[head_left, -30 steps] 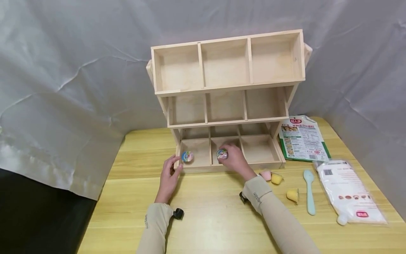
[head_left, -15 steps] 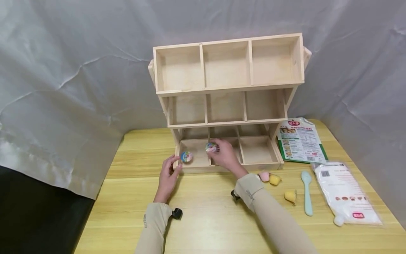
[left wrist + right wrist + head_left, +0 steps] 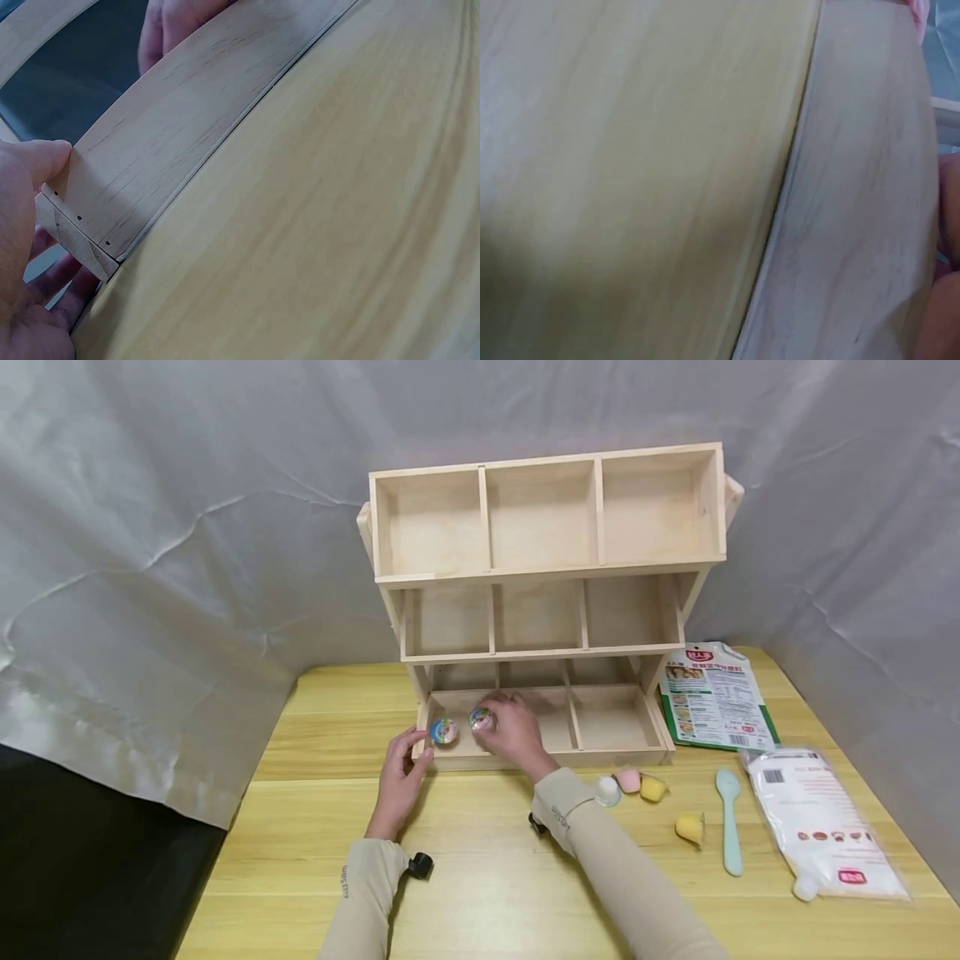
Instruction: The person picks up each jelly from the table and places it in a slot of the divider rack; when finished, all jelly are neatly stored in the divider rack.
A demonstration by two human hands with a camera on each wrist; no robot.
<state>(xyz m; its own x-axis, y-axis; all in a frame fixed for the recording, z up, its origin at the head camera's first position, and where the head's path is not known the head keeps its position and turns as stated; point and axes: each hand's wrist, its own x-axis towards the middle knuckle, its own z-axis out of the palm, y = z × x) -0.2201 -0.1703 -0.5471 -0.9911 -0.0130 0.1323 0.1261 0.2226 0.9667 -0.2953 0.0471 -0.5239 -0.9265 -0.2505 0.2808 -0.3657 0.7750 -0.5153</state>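
Observation:
A three-tier wooden rack (image 3: pixel 551 575) stands at the back of the table, each tier split into three compartments. My left hand (image 3: pixel 397 781) grips the front left corner of its bottom tier; the left wrist view has the thumb (image 3: pixel 54 159) on the front board's top edge and fingers round the side. One small jelly cup (image 3: pixel 443 732) with a colourful lid lies in the bottom left compartment, near that hand. Over the same compartment, my right hand (image 3: pixel 517 735) pinches a second jelly cup (image 3: pixel 481 719). In the right wrist view the front board (image 3: pixel 847 187) hides most of that hand.
Right of my right sleeve lie a white cup (image 3: pixel 607 791), a pink cup (image 3: pixel 628 779) and two yellow cups (image 3: pixel 653 788). Beyond are a light green spoon (image 3: pixel 728 822), a white spouted pouch (image 3: pixel 825 827) and a green-and-white packet (image 3: pixel 716 697). Grey sheeting (image 3: pixel 187 568) surrounds the table.
My right hand has carried its jelly cup leftward from the bottom middle compartment into the bottom left one. A white cup has come into sight beside the sleeve. The left hand stays put.

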